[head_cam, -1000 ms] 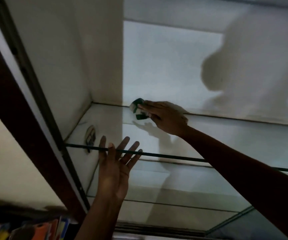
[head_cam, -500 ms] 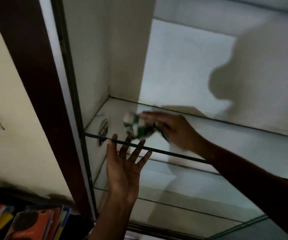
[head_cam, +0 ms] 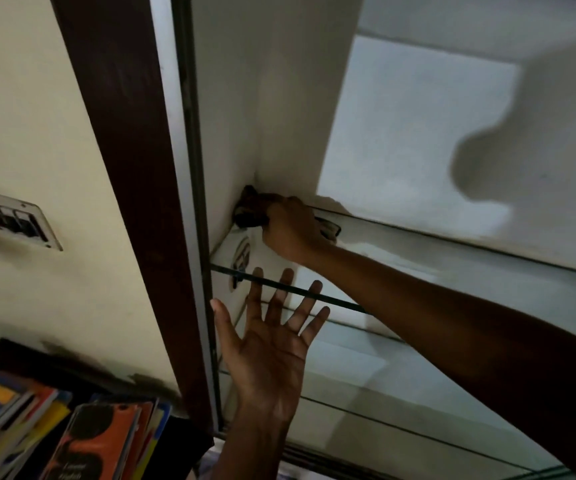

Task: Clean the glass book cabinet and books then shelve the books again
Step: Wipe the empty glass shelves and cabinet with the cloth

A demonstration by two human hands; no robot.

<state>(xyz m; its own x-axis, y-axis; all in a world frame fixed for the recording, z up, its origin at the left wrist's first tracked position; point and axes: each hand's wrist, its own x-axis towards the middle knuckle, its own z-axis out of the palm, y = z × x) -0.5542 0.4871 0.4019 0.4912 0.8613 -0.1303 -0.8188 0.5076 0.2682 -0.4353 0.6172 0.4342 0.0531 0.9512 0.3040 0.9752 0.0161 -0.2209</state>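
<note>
Overhead, right hand (head_cam: 291,230) clutches crumpled cloth (head_cam: 246,211) on glass shelf (head_cam: 487,271) — left hand (head_cam: 272,348) splayed.

Right hand (head_cam: 291,230) reaches forward, fingers curled; left hand (head_cam: 272,344) splayed flat.

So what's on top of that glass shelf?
The right hand is on the glass shelf, gripping a dark cloth in the back left corner. The hand covers part of the cloth, so how much is bunched underneath can't be seen.
</note>
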